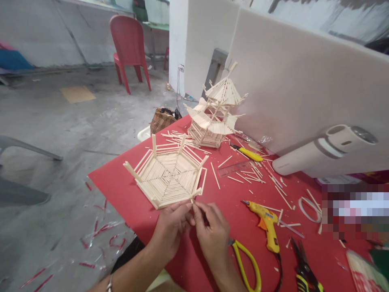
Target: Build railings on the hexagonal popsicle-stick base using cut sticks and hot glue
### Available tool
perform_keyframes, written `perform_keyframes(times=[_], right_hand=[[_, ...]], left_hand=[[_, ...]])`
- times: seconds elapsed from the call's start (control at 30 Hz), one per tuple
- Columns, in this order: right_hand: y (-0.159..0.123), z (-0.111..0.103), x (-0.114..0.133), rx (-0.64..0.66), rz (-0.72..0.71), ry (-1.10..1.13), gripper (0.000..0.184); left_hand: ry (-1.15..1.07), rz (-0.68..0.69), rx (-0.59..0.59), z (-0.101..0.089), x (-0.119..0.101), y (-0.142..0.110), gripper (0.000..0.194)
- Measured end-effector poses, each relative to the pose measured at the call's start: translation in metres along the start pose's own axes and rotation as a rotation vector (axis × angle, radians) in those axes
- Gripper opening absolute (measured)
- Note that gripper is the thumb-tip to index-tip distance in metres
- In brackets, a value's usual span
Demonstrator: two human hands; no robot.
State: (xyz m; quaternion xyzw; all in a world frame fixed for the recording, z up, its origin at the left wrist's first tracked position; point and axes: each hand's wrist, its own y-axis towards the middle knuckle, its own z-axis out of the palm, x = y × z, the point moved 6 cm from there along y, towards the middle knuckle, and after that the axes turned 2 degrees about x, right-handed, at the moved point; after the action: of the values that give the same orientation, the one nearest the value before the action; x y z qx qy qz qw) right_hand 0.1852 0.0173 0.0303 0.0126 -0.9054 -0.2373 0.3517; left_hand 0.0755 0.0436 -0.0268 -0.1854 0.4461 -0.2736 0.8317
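My left hand (174,227) and my right hand (212,229) meet at the near corner of a flat polygonal base made of wooden sticks (170,176). Both are closed, thumbs and fingertips pinched around a short wooden stick (192,200), mostly hidden by the fingers. Stick posts rise from the corners of the base, and thin sticks form a low rail along its outer sides. Behind it stands a tiered pagoda model of sticks (214,113). To the right of my hands lies a yellow glue gun (264,221), its nozzle pointing left.
Loose sticks (255,174), a clear ruler (234,169) and a yellow-handled cutter (249,154) lie on the red table (121,178). Yellow-handled pliers (247,263) and pruning shears (304,265) are near the front. A white tumbler (306,154) lies at right. A red chair (129,44) stands behind.
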Motion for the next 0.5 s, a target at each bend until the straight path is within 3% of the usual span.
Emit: perform_keyframes(times=[0.5], right_hand=[[-0.0021,0.0008,-0.0022,0.005,0.024,-0.008,0.014]], left_hand=[[-0.007,0.001,-0.007,0.0036,-0.0041,-0.0027,0.021]])
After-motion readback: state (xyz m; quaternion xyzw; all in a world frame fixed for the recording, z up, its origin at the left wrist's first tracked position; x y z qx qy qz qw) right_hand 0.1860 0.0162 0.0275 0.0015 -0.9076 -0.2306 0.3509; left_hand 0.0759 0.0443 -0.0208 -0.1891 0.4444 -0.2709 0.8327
